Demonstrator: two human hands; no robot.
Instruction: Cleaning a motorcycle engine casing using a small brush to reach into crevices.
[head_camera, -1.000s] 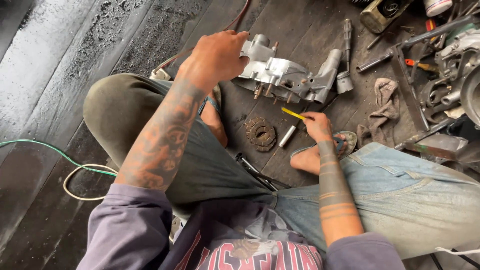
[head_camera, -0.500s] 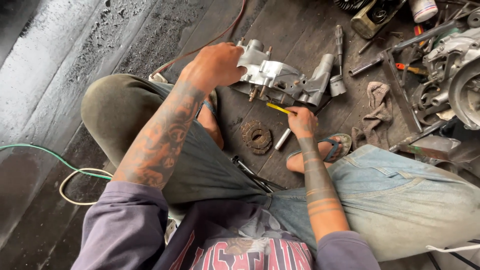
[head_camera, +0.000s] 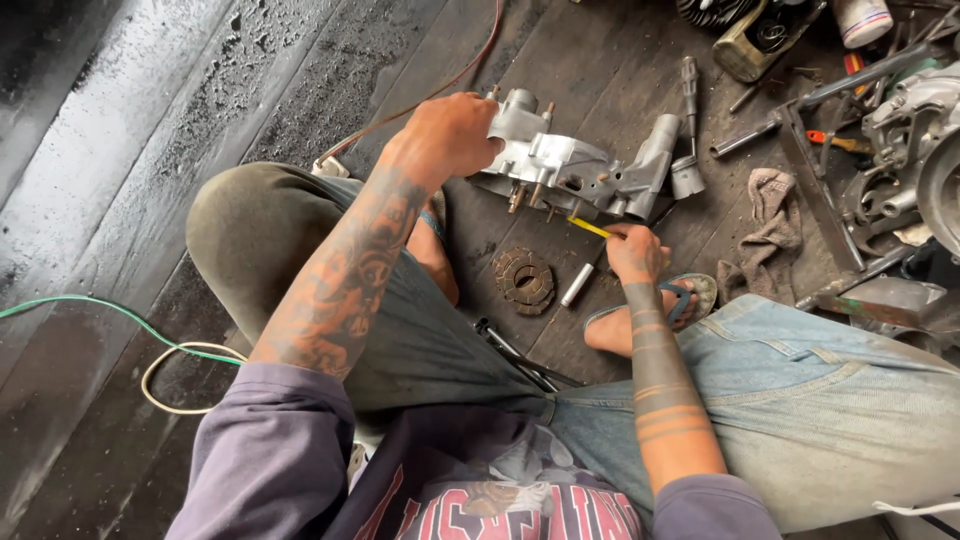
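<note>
Your left hand grips the left end of the grey engine casing, fingers wrapped over its edge. Your right hand is closed around a yellow-handled tool, its tip at the casing's underside. Between your hands on the floor lie a toothed clutch disc and a small metal cylinder

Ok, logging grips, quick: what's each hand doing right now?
Left hand: closed on the engine casing.
Right hand: closed on a yellow tool.
</note>
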